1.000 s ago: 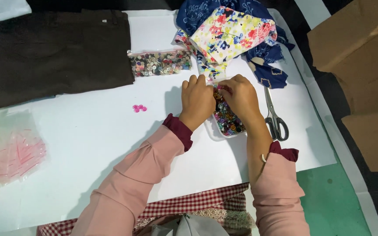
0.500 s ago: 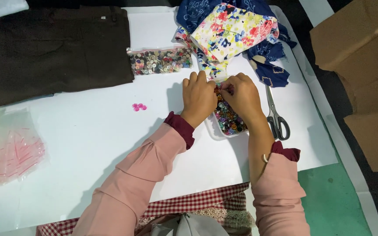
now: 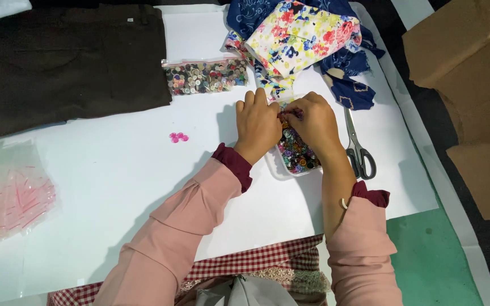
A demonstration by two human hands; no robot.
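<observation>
Head view, the only one you've got: you're working both hands over the small clear plastic tray of mixed coloured buttons (image 3: 297, 154), which is sitting on the white sheet-covered table (image 3: 114, 198) just left of the metal scissors with dark handles (image 3: 358, 148). Your left hand (image 3: 259, 123) is curling down over the tray's far end, fingers bent together, and your right hand (image 3: 313, 122) is pinching something small and dark pinkish at the fingertips right where the two hands meet. Can't tell exactly what that bit is, or whether the left is gripping it too.

Compared with a second ago, barely anything is shifting: your hands are staying huddled over that same tray end, just tightening in toward each other a touch. So you're looking mid-pick, not finished. The little cluster of pink buttons (image 3: 178, 137), the zip bag of buttons (image 3: 206, 76), the dark brown folded garment (image 3: 69, 62) and the floral fabric pile (image 3: 299, 39) are all sitting where they were.
</observation>
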